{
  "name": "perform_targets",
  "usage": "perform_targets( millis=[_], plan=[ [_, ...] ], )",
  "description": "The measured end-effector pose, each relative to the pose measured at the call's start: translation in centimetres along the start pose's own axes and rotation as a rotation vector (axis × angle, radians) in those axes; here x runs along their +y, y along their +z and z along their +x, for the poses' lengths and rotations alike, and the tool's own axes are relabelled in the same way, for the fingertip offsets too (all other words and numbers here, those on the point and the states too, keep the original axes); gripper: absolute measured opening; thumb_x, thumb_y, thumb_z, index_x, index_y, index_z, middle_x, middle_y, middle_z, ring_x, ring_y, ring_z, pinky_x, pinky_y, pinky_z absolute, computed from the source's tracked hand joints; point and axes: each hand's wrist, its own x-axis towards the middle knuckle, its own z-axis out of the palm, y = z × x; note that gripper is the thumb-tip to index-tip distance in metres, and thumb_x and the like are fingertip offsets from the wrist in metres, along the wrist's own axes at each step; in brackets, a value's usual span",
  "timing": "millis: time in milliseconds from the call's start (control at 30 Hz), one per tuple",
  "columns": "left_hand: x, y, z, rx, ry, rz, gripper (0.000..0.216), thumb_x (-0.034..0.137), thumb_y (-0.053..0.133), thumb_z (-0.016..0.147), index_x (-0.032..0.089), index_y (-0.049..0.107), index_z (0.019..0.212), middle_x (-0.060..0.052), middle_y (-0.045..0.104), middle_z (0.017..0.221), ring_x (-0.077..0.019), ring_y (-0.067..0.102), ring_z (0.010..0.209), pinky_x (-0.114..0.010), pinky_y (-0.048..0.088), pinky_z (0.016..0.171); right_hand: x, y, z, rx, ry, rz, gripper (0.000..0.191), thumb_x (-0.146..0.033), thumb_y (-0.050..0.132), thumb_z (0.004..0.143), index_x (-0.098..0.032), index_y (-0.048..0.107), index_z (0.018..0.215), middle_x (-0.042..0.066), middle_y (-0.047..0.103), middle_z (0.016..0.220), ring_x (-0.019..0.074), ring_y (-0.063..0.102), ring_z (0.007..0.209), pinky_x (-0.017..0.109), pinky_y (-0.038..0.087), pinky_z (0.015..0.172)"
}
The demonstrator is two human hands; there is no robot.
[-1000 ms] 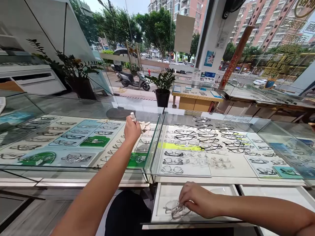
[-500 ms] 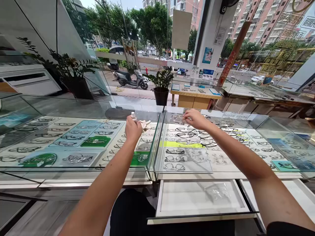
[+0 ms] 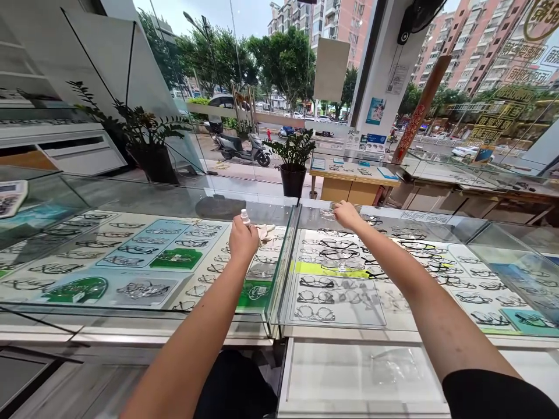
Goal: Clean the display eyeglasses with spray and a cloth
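Note:
My left hand (image 3: pixel 243 237) is closed around a small white-capped bottle (image 3: pixel 245 216) and a crumpled pale cloth (image 3: pixel 264 233), above the right end of the left glass case. Farther off, my right hand (image 3: pixel 348 215) reaches over the back of the right glass case, its fingers pinched at a thin clear-framed pair of glasses (image 3: pixel 327 214). The fingertips are partly hidden by the hand. Beneath the glass tops lie rows of glasses, among them dark-framed glasses (image 3: pixel 316 281) near the front.
The left glass case (image 3: pixel 183 307) and right glass case (image 3: pixel 379 333) meet before me. Below the right one, an open white drawer (image 3: pixel 327 372) holds a clear plastic bag (image 3: pixel 395 366). A potted plant (image 3: pixel 292 177) stands beyond, beside a wooden display table (image 3: pixel 349 181).
The view has tilted up slightly, so the cases sit lower and the drawer's front edge has left the picture. Both hands stay in nearly the same places over the cases.

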Motion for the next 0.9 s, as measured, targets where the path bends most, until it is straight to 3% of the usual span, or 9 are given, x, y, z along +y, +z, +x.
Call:
perform_targets(
  millis=[200, 500, 600, 733, 900],
  plan=[
    [-0.1, 0.1, 0.0, -0.011, -0.011, 0.011, 0.045, 0.03, 0.049, 0.097, 0.015, 0.05, 0.139, -0.024, 0.068, 0.124, -0.0455, 0.069, 0.113, -0.054, 0.057, 0.091, 0.0, 1.4, -0.4, -0.045, -0.027, 0.023, 0.03, -0.039, 0.072, 0.105, -0.017, 0.073, 0.125, 0.013, 0.071, 0.139, 0.0285, 0.068, 0.129, 0.053, 0.056, 0.112],
    [0.7, -0.7, -0.3, -0.048, -0.012, -0.007, 0.042, 0.03, 0.051, 0.095, 0.015, 0.053, 0.134, -0.024, 0.067, 0.12, -0.0435, 0.068, 0.108, -0.051, 0.057, 0.089, -0.6, 0.2, -1.5, -0.053, 0.057, 0.104, 0.028, -0.04, 0.074, 0.103, -0.017, 0.073, 0.12, 0.01, 0.071, 0.134, 0.0285, 0.066, 0.127, 0.053, 0.053, 0.112],
    [0.8, -0.9, -0.4, -0.05, -0.01, -0.01, 0.041, 0.031, 0.05, 0.095, 0.015, 0.054, 0.132, -0.023, 0.067, 0.12, -0.0424, 0.069, 0.105, -0.05, 0.057, 0.086, -1.4, -1.6, -2.3, 0.008, 0.099, 0.173, 0.023, -0.034, 0.075, 0.099, -0.016, 0.071, 0.112, 0.011, 0.071, 0.127, 0.0294, 0.064, 0.122, 0.049, 0.051, 0.107],
    [0.7, -1.1, -0.3, -0.043, -0.018, -0.006, 0.039, 0.031, 0.052, 0.093, 0.016, 0.056, 0.129, -0.023, 0.07, 0.118, -0.0439, 0.068, 0.11, -0.052, 0.057, 0.091, -3.2, -6.3, -4.9, 0.159, 0.091, 0.302, 0.01, -0.024, 0.062, 0.098, -0.016, 0.066, 0.103, 0.015, 0.071, 0.118, 0.0283, 0.061, 0.11, 0.037, 0.046, 0.093],
    [0.4, -1.2, -0.3, -0.02, -0.071, 0.013, 0.036, 0.034, 0.057, 0.092, 0.017, 0.058, 0.124, -0.024, 0.073, 0.113, -0.0483, 0.066, 0.117, -0.058, 0.054, 0.099, -8.7, -11.4, -14.0, 0.187, -0.119, 0.504, 0.011, -0.023, 0.062, 0.098, -0.021, 0.059, 0.088, 0.001, 0.071, 0.093, 0.0158, 0.063, 0.087, 0.026, 0.043, 0.077]
  ],
)
